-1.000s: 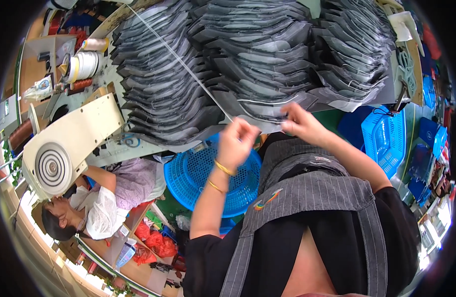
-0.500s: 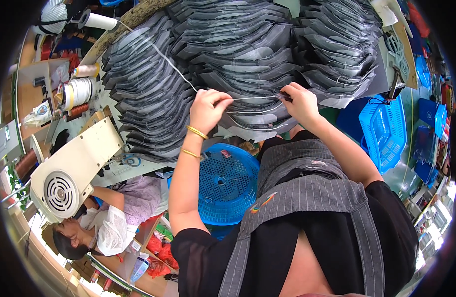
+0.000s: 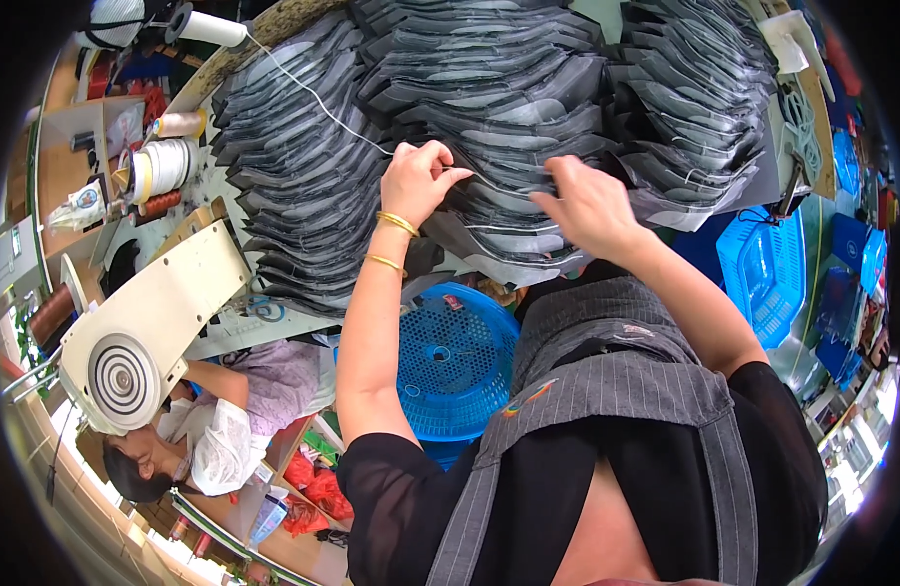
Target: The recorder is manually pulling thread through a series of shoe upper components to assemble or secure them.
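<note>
My left hand (image 3: 418, 184), with two gold bangles on the wrist, is closed in a pinch on a white cord (image 3: 325, 107) that runs up to a spool. It hovers at the near end of the left and middle rows of stacked dark grey pieces (image 3: 479, 78). To its right, my right hand (image 3: 594, 207) is over the near part of the middle row, thumb and forefinger apart. A small dark blur shows at its fingertips; what it is cannot be made out. Pale cord lies across the pieces between the hands.
The white spool (image 3: 208, 27) stands at the far left of the table. Left of me is a cream machine (image 3: 157, 322), with another person behind it. A round blue basket (image 3: 455, 415) stands below the table edge, and a blue crate (image 3: 762, 269) at the right.
The cord that was stretched taut between my hands has gone slack. My right hand's thumb and forefinger have parted. My left hand keeps its pinch.
</note>
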The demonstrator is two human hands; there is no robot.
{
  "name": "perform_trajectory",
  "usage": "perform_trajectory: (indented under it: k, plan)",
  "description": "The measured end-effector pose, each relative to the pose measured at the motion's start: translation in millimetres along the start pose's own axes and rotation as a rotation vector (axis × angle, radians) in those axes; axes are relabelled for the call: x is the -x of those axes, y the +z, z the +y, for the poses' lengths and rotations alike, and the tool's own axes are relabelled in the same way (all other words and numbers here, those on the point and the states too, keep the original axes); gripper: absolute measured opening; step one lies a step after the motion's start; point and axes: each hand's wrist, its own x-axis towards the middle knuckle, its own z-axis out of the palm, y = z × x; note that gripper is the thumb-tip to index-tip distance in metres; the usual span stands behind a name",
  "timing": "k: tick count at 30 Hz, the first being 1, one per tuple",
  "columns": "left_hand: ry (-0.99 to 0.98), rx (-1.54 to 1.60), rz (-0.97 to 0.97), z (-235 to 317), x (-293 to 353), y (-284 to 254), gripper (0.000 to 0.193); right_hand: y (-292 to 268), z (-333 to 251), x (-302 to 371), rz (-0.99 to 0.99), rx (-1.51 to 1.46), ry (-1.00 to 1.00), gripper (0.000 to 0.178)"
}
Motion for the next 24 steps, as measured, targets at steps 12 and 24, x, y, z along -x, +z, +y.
perform_trajectory:
  k: [12,24]
  plan:
    - [-0.231,1.053,0.118,61.4,61.9,18.2,0.016,17.9,27.7,-4.1,-0.334,-0.714,0.219,0.043]
    - [0.069,0.325,0.092,44.7,12.1,18.4,0.008,-1.6,48.0,-0.1,-0.139,-0.410,0.337,0.017]
